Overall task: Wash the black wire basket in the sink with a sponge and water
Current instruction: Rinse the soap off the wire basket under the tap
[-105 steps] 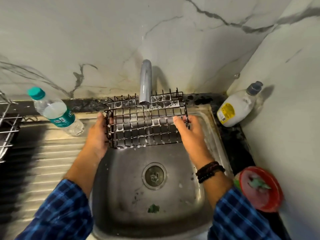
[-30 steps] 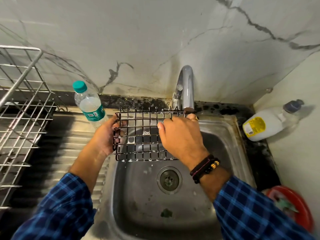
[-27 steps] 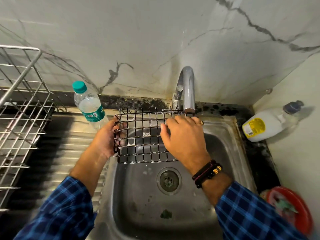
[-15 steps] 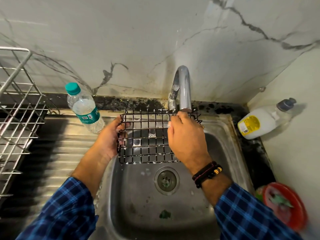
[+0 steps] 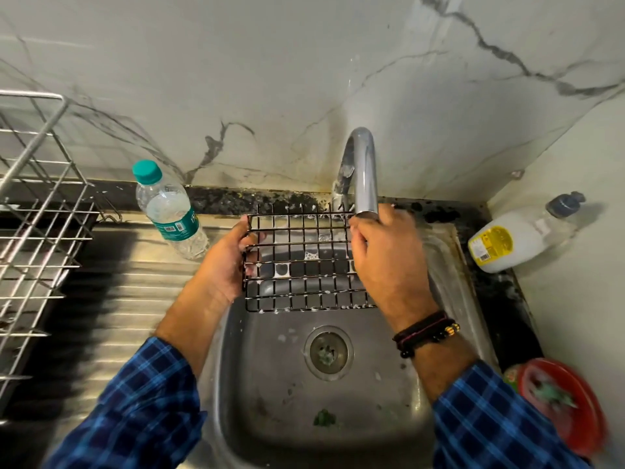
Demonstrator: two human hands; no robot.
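The black wire basket [image 5: 304, 262], dotted with soap suds, is held over the back of the steel sink [image 5: 449, 272], just below the chrome tap [image 5: 365, 174]. My left hand [image 5: 226, 265] grips its left edge, thumb curled over the wires. My right hand [image 5: 385, 262] covers the basket's right side directly under the tap's spout, fingers curled at the wires; what they hold is hidden. No water stream is clearly visible. No sponge is in sight.
A clear water bottle with a teal cap [image 5: 169, 211] stands on the steel drainboard left of the sink. A metal dish rack [image 5: 37, 214] fills the far left. A white soap bottle [image 5: 521, 235] lies at the right wall. A red lid [image 5: 561, 401] sits front right.
The basket has shifted slightly right, closer under the spout. My right hand slid from the basket's middle to its right side beneath the tap. My left hand keeps its grip.
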